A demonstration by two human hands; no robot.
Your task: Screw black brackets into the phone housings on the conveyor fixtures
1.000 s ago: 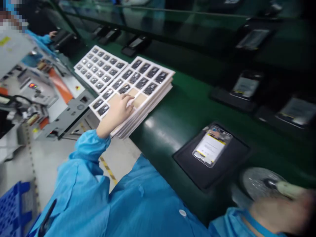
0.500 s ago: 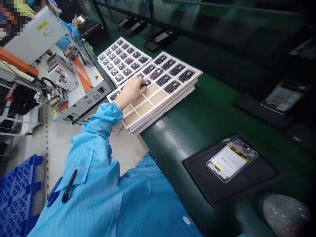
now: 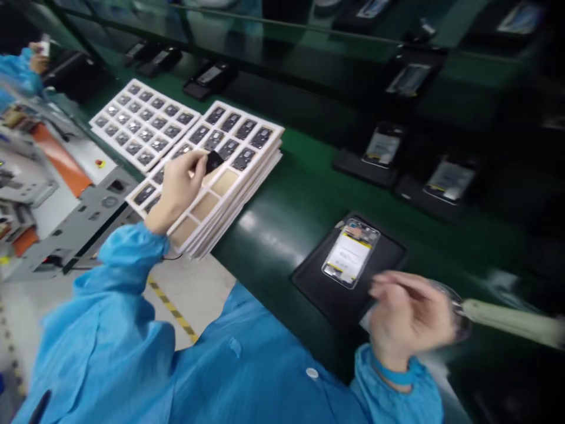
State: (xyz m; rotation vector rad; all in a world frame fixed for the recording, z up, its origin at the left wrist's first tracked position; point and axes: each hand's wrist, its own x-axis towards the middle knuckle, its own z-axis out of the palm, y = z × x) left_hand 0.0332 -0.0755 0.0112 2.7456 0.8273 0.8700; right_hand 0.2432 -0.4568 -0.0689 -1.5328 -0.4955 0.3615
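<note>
My left hand (image 3: 180, 182) pinches a small flat black phone part (image 3: 214, 161) above the front stack of white compartment trays (image 3: 194, 232). Several black parts lie in that tray's compartments, while its near row shows bare tan bottoms. On the right, my right hand (image 3: 408, 315) is blurred, its fingers curled and fingertips close together; whether anything is between them I cannot make out. Just left of it, an opened phone (image 3: 352, 252) with a white battery and yellow strips lies on a black mat (image 3: 315, 280).
Another tray (image 3: 145, 118) of parts lies behind, at the left. More phones on black holders, such as one phone (image 3: 384, 145), stand along the green bench (image 3: 273, 218). A pale green handle (image 3: 512, 321) extends right of my right hand. A machine (image 3: 83, 218) stands left.
My left hand has lifted a black part out of the tray. My right hand has come into view beside the phone. The view has turned right.
</note>
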